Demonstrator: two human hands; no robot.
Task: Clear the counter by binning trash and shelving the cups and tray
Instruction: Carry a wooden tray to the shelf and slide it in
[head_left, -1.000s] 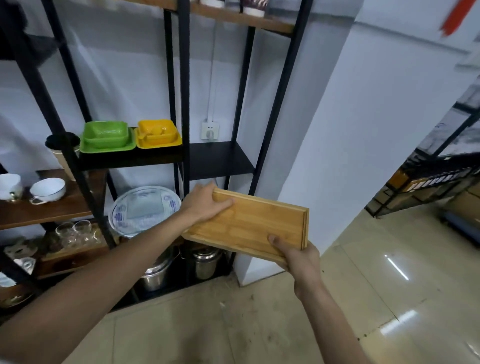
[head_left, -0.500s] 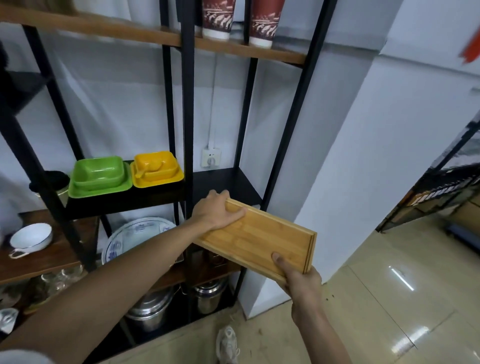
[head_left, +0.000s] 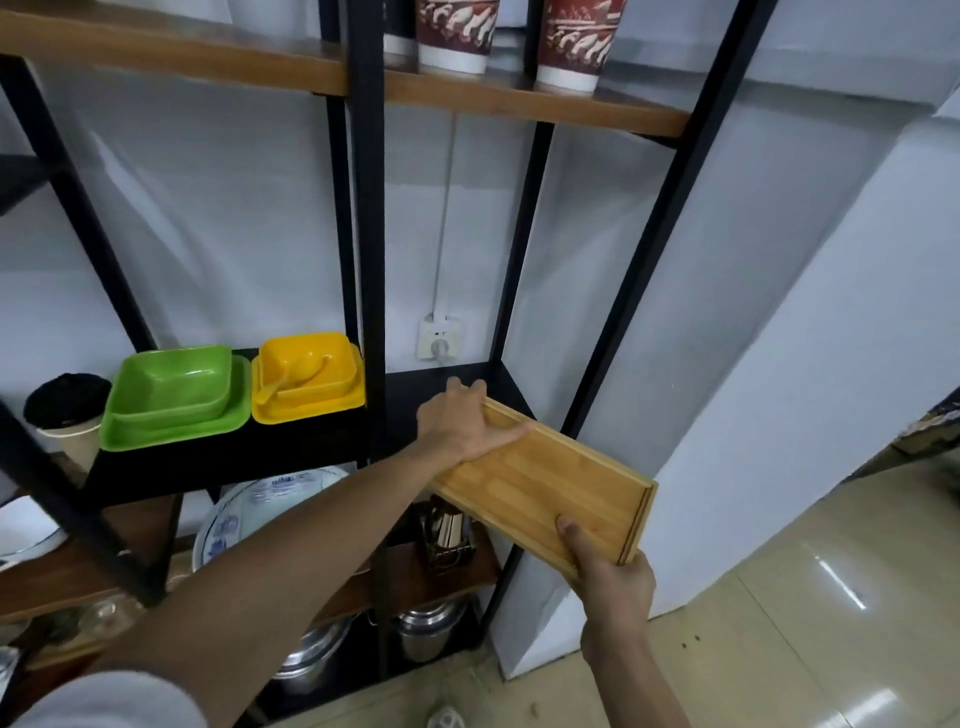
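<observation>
A bamboo tray (head_left: 545, 488) is held in both hands, tilted, its far end over the front of a black shelf (head_left: 415, 387). My left hand (head_left: 462, 421) grips the tray's far left corner, thumb on top. My right hand (head_left: 608, 571) holds the near right corner from below, thumb on the tray floor. Two red patterned paper cups (head_left: 457, 31) (head_left: 571, 41) stand on the wooden shelf (head_left: 519, 104) above.
A green dish set (head_left: 174, 395) and a yellow dish set (head_left: 306, 376) sit on the black shelf to the left, beside a black-lidded paper cup (head_left: 65, 410). Plates (head_left: 249, 514), a utensil holder (head_left: 449, 535) and steel pots (head_left: 426, 629) fill lower shelves. Black uprights (head_left: 366, 218) frame the bay.
The tray and both hands have moved up and forward toward the black shelf. The view has tilted up, bringing the paper cups on the upper shelf into sight.
</observation>
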